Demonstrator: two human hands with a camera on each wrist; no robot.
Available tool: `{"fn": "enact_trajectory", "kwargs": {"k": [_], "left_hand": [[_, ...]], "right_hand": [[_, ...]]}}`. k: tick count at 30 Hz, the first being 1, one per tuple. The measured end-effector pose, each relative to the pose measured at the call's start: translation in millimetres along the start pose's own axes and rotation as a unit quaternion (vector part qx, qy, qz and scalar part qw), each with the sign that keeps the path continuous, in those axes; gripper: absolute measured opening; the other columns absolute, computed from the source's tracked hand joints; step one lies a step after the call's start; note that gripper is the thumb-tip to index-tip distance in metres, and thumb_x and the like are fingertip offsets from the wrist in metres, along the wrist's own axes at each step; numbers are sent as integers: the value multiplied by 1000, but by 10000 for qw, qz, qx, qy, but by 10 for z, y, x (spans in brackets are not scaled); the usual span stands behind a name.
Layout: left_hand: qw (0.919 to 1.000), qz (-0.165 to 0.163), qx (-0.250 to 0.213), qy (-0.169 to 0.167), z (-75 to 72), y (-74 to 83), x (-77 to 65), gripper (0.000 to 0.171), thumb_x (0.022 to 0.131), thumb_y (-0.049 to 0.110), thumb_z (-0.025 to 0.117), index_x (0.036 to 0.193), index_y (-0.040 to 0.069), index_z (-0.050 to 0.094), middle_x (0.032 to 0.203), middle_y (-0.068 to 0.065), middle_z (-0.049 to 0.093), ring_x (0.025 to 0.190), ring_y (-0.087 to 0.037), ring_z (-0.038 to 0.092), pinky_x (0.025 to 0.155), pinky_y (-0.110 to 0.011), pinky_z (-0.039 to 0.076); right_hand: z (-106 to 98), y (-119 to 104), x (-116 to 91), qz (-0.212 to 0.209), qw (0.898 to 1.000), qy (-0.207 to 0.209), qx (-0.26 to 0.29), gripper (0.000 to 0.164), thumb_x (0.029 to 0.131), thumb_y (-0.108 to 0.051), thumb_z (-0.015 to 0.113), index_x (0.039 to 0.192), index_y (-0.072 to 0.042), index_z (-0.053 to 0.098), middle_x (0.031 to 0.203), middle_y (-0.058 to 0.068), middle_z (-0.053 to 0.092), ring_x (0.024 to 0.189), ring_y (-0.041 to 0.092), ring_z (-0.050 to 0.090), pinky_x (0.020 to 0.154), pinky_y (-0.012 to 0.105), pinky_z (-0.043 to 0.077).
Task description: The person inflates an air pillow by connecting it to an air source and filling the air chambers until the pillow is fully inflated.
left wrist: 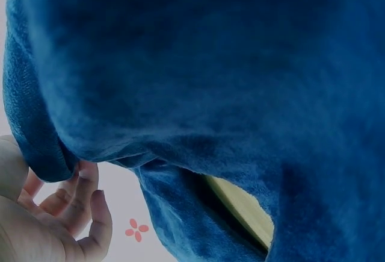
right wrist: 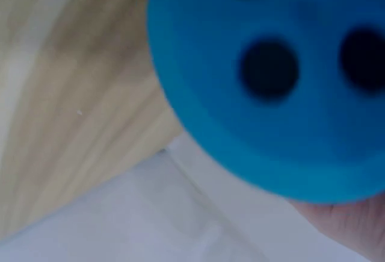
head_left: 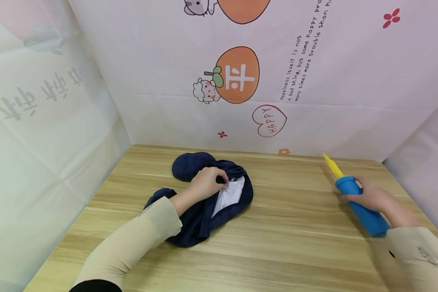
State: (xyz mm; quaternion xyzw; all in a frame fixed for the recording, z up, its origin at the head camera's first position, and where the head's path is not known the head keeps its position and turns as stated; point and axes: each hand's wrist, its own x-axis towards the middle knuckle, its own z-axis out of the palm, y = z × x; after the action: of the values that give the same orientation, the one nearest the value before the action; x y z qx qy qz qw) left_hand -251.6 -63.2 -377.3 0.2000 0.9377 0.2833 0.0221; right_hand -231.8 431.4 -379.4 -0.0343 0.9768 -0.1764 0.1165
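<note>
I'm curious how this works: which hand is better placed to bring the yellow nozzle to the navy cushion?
Probably the right hand: it grips the blue pump with the yellow nozzle; the left hand is at the navy cushion.

Looking now at a pale wood-grain table (head_left: 295,243), bordered at left, back and right by white cloth (head_left: 160,81). Straight ahead, spotting an orange fruit print (head_left: 239,75) with a sheep figure (head_left: 205,91) at its left, and just below, a red heart outline (head_left: 269,121) reading HAPPY! Farther right, catching slanted English lettering (head_left: 301,73), then, higher, a red flower (head_left: 391,18).
</note>
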Motion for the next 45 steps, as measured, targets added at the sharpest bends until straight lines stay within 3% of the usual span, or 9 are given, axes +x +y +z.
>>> {"fn": "enact_trajectory", "kwargs": {"k": [4,15,27,37,45], "left_hand": [[10000,54,24,15,14,-17,4,10,89,14,81,98,19,79,121,-5,71,84,-18,63,67,-31,48],[10000,65,16,37,40,-29,3,10,89,14,82,97,20,78,120,-5,71,74,-17,59,59,-28,44],[10000,41,7,39,34,-9,-2,10,89,14,82,96,20,78,120,-6,72,70,-17,57,56,-27,42],[9999,106,57,33,26,-10,2,10,89,14,82,96,19,78,118,-5,72,74,-17,60,61,-28,45],[10000,44,33,13,26,-10,1,10,89,14,81,97,19,78,118,-5,72,71,-17,58,58,-27,43]], "right_hand": [[-75,-86,-50,-183,9996,227,-44,88,98,-30,69,144,26,19,118,53,46,95,58,59,71,64,51],[-165,-463,-156,-574,9963,540,-333,91,97,-39,70,152,16,23,125,49,49,93,53,62,68,60,51],[-125,-870,-195,-1374,9818,1214,-489,86,91,-28,78,155,5,31,129,43,52,100,53,62,74,67,50],[-34,-1159,-192,-1733,9756,1179,-655,85,88,-27,80,154,4,36,133,36,55,103,48,63,78,66,52],[87,-1349,-210,-2224,9658,1076,-789,82,86,-25,83,153,0,42,132,29,59,103,41,64,78,61,55]]}}
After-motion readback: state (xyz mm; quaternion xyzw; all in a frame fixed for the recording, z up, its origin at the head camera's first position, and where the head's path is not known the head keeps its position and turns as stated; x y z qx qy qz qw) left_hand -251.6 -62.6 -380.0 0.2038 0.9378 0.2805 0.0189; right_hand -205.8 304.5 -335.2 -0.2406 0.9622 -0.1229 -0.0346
